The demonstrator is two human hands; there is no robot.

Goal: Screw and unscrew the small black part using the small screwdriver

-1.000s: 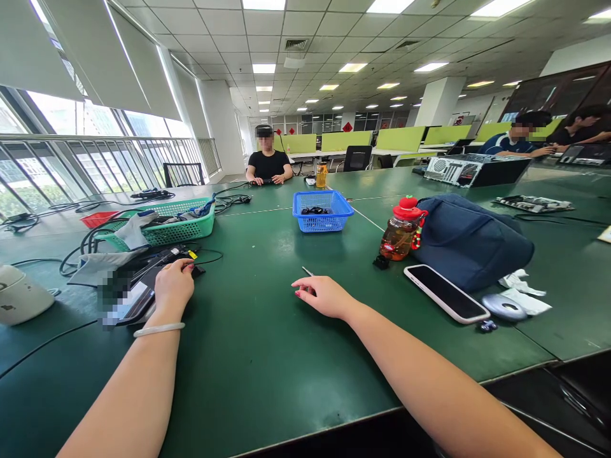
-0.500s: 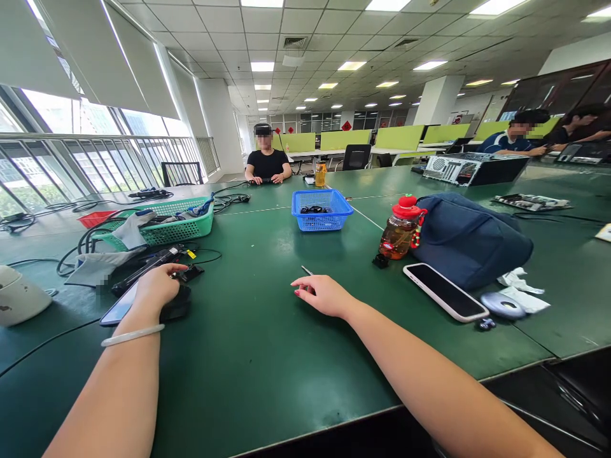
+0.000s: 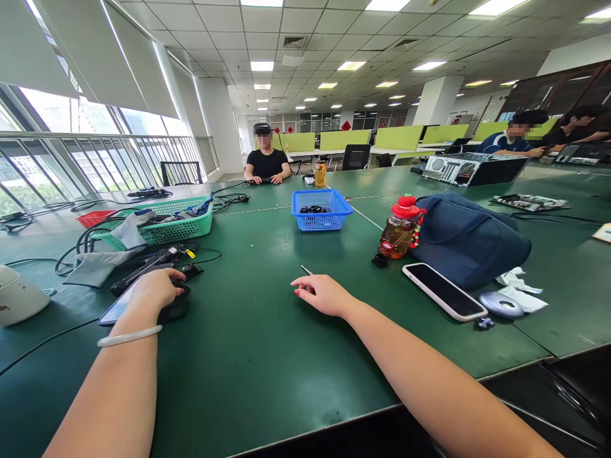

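Note:
On the left, my left hand [image 3: 157, 289] is bent over a dark, flat black item [image 3: 175, 306], with index finger and thumb curled close together. What its fingertips hold, if anything, I cannot make out. A small black part [image 3: 192, 271] lies just beyond those fingers, and a phone-like slab [image 3: 114, 310] shows partly under the wrist. Near the middle of the table, my right hand [image 3: 322, 294] is closed around a thin metal rod-like tool [image 3: 306, 270]. Only the tool's tip sticks out past the fingers; the rest is hidden.
A green basket [image 3: 188, 222] with gloves and cables stands at left; a blue basket [image 3: 322, 221] holds black cables. To the right are a drink bottle [image 3: 398, 232], navy bag [image 3: 472, 242] and phone [image 3: 443, 292]. A person [image 3: 267, 164] sits opposite.
My left hand has drawn back slightly from the small black part, and its index finger has curled in. My right hand stays in place with the tool.

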